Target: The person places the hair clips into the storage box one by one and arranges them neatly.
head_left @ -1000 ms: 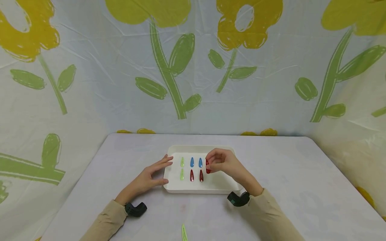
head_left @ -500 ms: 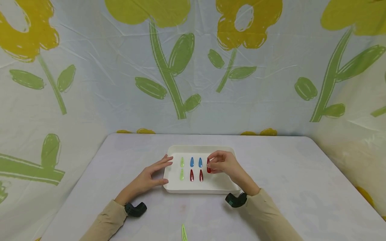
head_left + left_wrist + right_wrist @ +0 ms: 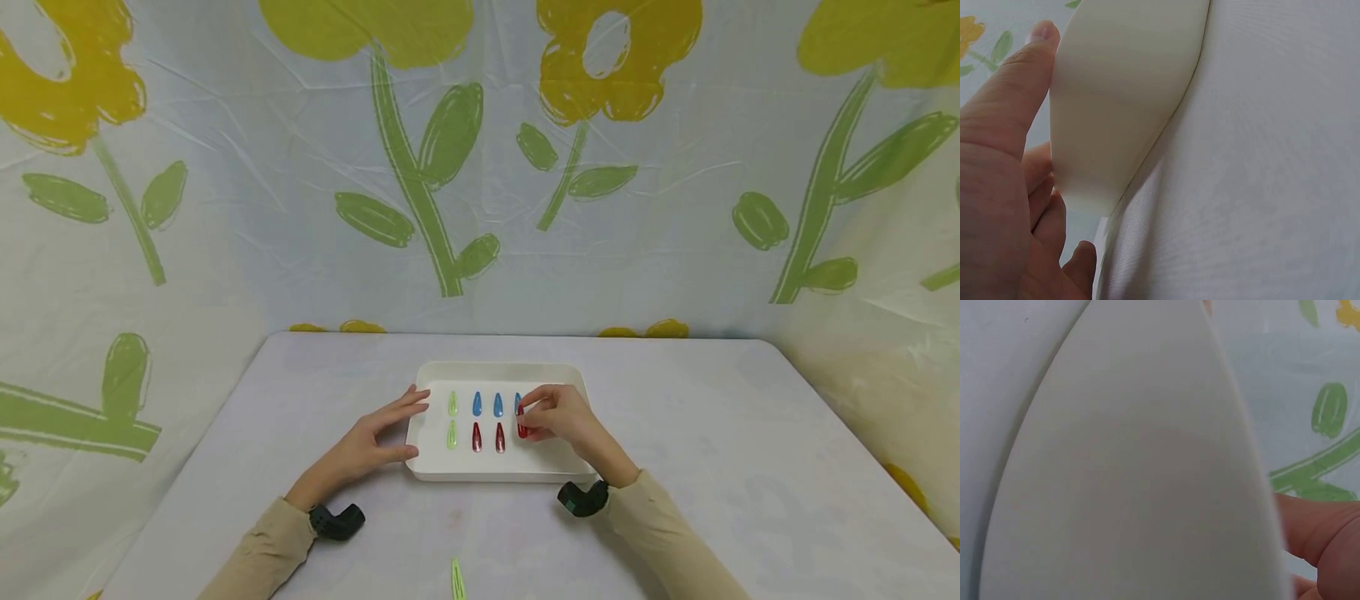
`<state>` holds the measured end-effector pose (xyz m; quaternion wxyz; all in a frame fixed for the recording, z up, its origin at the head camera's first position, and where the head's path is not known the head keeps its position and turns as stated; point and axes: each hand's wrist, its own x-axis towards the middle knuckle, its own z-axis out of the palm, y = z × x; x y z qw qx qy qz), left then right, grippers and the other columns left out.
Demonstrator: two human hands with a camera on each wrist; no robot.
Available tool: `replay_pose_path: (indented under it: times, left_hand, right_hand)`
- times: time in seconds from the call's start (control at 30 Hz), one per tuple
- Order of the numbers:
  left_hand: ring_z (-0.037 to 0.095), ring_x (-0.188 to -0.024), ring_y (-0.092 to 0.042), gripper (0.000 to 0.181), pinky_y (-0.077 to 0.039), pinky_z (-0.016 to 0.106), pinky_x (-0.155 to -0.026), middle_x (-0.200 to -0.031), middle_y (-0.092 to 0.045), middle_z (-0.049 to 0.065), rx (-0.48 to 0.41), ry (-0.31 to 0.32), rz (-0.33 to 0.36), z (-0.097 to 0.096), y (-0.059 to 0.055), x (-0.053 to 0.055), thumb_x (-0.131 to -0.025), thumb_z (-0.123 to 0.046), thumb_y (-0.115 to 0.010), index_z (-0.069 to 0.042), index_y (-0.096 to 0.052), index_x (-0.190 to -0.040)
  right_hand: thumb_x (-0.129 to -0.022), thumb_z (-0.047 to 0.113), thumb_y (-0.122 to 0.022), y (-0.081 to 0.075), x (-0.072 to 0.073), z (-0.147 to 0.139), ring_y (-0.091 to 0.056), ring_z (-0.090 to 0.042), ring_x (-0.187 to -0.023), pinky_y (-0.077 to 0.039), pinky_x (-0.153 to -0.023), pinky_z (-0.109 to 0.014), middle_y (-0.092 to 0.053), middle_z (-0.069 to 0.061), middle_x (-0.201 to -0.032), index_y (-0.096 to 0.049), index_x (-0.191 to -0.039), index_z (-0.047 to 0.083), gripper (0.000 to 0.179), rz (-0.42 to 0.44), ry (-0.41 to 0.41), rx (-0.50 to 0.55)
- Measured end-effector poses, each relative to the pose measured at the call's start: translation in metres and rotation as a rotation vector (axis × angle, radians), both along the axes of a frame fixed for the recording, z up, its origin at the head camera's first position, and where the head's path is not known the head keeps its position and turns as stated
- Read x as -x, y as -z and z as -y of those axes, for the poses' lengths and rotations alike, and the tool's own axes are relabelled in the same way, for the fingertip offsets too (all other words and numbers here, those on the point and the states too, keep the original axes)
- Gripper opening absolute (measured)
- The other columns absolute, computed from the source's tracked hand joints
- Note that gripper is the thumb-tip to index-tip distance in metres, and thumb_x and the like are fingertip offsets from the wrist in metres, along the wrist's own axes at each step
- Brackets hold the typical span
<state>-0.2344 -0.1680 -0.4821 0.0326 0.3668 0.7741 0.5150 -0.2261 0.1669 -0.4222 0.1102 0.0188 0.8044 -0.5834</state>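
Observation:
My right hand (image 3: pixel 564 417) pinches a red snap hair clip (image 3: pixel 522 422) over the white tray (image 3: pixel 551 460). Just behind that clip lies a blue hair clip (image 3: pixel 517 402), partly covered by my fingers. Two more blue clips (image 3: pixel 487 404) lie left of it in the back row. Two red clips (image 3: pixel 500 437) lie in the front row, and two light green clips (image 3: pixel 452 403) form a column at the left. My left hand (image 3: pixel 371 442) touches the tray's left edge with extended fingers; its thumb (image 3: pixel 1038 69) lies along the rim in the left wrist view. The tray's wall hides the clips from both wrist views.
Another light green hair clip (image 3: pixel 457 580) lies on the white-covered table (image 3: pixel 360 567), near the bottom of the head view. A flower-printed cloth (image 3: pixel 300 167) hangs behind and beside the table. Each wrist wears a dark camera mount (image 3: pixel 337 522).
My right hand has moved slightly toward me with the red clip. A third blue clip in the back row has come into sight behind it. My left hand stays put.

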Motion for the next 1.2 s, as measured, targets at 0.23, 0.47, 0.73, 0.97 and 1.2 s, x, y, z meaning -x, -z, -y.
replay_pose_path:
  times: [0.23, 0.47, 0.73, 0.97, 1.2]
  left_hand:
    - [0.026, -0.151, -0.015, 0.067, -0.014, 0.015, -0.115, -0.158, -0.035, 0.008, -0.002, 0.008, -0.007, 0.001, 0.004, 0.003, -0.085, -0.014, -0.079, -0.002, -0.05, -0.144]
    - [0.028, -0.151, -0.015, 0.066, -0.015, 0.016, -0.115, -0.158, -0.035, 0.01, 0.005, 0.016, -0.028, 0.001, 0.004, 0.003, -0.086, -0.014, -0.079, -0.002, -0.05, -0.144]
    - [0.031, -0.151, -0.015, 0.066, -0.014, 0.015, -0.115, -0.158, -0.036, 0.009, -0.013, 0.016, -0.021, 0.0, 0.005, 0.003, -0.086, -0.014, -0.078, -0.002, -0.05, -0.144]
    - [0.027, -0.151, -0.015, 0.067, -0.014, 0.016, -0.116, -0.158, -0.035, 0.009, 0.003, 0.015, -0.027, 0.001, 0.005, 0.004, -0.085, -0.015, -0.079, -0.001, -0.05, -0.144]
    - [0.024, -0.151, -0.015, 0.068, -0.014, 0.016, -0.115, -0.159, -0.035, 0.006, 0.011, 0.01, -0.017, 0.003, 0.006, 0.005, -0.085, -0.016, -0.079, -0.002, -0.049, -0.145]
  right_hand:
    - [-0.084, -0.005, -0.072, 0.005, 0.0, 0.0, -0.068, -0.021, -0.061, -0.06, -0.063, -0.033, -0.068, -0.009, -0.074, -0.068, -0.103, -0.005, 0.019, 0.01, -0.016, -0.066]
    - [-0.083, -0.005, -0.072, 0.008, -0.002, 0.001, -0.065, -0.02, -0.059, -0.059, -0.062, -0.032, -0.066, -0.01, -0.073, -0.069, -0.102, -0.004, 0.019, 0.032, -0.024, -0.099]
    - [-0.083, -0.005, -0.072, 0.008, -0.003, 0.0, -0.065, -0.02, -0.058, -0.059, -0.061, -0.032, -0.066, -0.011, -0.072, -0.068, -0.101, -0.005, 0.019, 0.026, -0.036, -0.113]
    - [-0.082, -0.004, -0.073, 0.009, -0.003, 0.001, -0.065, -0.019, -0.057, -0.059, -0.06, -0.031, -0.067, -0.01, -0.071, -0.068, -0.098, -0.004, 0.017, 0.023, -0.04, -0.133]
    - [-0.081, -0.002, -0.077, 0.011, -0.003, 0.003, -0.065, -0.018, -0.055, -0.058, -0.058, -0.03, -0.067, -0.009, -0.07, -0.068, -0.094, -0.003, 0.016, 0.016, -0.039, -0.161]
